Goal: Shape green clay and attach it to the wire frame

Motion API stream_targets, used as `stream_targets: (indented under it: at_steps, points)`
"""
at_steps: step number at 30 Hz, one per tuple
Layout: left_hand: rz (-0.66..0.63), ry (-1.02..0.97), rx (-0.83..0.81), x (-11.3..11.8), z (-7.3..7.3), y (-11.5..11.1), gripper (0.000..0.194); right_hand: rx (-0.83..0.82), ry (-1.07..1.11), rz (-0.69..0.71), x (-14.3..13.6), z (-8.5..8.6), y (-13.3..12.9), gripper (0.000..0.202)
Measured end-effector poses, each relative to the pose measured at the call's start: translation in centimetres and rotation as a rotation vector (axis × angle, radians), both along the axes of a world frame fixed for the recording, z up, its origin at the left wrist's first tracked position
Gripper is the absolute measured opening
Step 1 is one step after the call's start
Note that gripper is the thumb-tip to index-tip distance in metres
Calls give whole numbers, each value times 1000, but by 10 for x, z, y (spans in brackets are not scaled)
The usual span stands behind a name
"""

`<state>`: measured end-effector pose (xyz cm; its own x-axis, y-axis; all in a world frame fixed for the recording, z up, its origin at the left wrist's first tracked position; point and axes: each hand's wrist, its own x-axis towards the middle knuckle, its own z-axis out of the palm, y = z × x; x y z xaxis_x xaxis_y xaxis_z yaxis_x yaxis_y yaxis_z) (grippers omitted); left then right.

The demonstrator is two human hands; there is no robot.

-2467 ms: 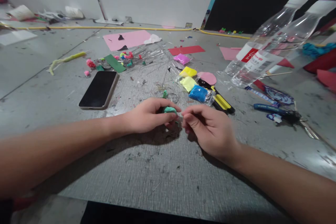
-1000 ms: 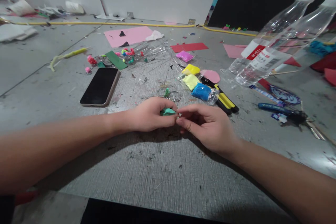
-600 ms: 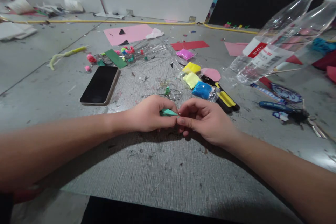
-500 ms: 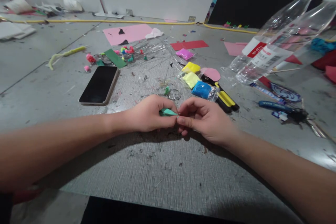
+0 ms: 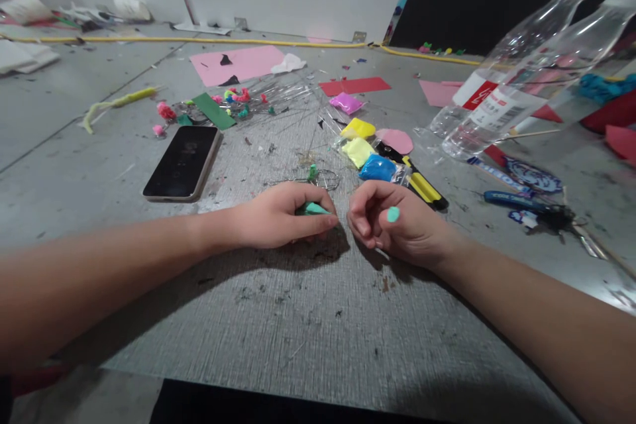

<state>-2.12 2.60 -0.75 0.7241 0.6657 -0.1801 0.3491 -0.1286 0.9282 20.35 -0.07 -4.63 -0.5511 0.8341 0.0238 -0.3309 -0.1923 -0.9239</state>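
The left hand (image 5: 278, 215) clamps a teal modelling-clay lump (image 5: 314, 209) — likely light, soft, easily dented, best held gently by its sides. The right hand (image 5: 411, 228), thumb apart from curled fingers, bears a small teal clay dab (image 5: 393, 214) on its thumb tip — a shiny blue plastic packet (image 5: 376, 167) crowds its far side.

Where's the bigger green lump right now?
In the head view, the green lump is near the middle, tucked in the left hand, just across from the right hand.
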Motion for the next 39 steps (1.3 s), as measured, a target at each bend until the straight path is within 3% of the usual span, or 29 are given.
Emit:
stream_targets:
  at_steps: [8, 12, 15, 19, 24, 28, 34, 37, 39]
  points:
    - [-18, -17, 105, -3, 0, 0, 25, -14, 27, 33, 0, 4, 1, 29]
    - [72, -9, 101, -2, -3, 0, 33, -53, 24, -40, -4, 5, 1, 23]
    - [125, -29, 168, -2, -5, -1, 27, -23, -59, -160, -5, 5, 0, 28]
    - [71, -15, 427, -1, -9, -2, 22, 193, -331, -344, -4, 6, -2, 34]
    - [-105, -22, 857, 1, -21, -3, 27, 626, -607, -513, -5, 8, -2, 25]
    - [-178, 106, 1026, -2, -23, -3, 25, 705, -669, -541, -7, 6, -3, 19]
    - [-315, 152, 1070, 4, -19, -5, 24, 493, -540, -616, -10, 5, -10, 15]
    - [-403, 58, 1040, 6, -20, -4, 29, 540, -574, -652, -9, 6, -11, 13]
    - [-348, 13, 948, 4, -19, -2, 29, 618, -609, -669, -7, 6, -11, 8]
